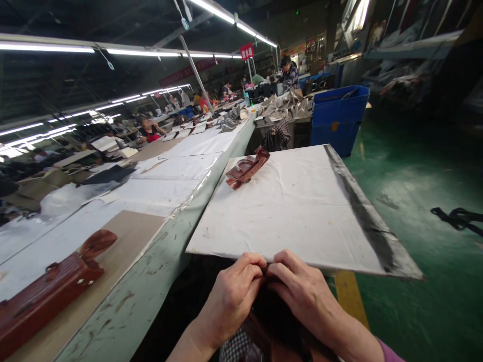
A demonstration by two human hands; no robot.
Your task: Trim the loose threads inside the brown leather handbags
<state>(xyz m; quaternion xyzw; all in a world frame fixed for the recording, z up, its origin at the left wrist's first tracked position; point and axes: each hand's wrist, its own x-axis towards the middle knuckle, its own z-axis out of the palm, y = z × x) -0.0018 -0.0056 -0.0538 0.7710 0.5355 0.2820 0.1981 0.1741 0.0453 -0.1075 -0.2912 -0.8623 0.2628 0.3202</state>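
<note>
My left hand [233, 291] and my right hand [307, 291] are close together at the near edge of a white-covered board [294, 211]. Thumbs and fingers of both pinch the upper edge of a dark brown leather piece [277, 317], which hangs below them over my lap. Its lower part is in shadow, so its full shape is hard to make out. On the board's far left corner lies a reddish-brown leather piece [247, 170] with a handle-like strap. Checkered cloth [239, 347] shows beneath my left wrist.
Left of me, a long white-topped table [169, 173] holds a brown leather bag [53, 291] on a tan sheet [132, 229]. Beyond the board stand a blue bin [337, 120] and heaped beige pieces [287, 104]. A person [290, 73] works farther back. Black straps [458, 218] are at right.
</note>
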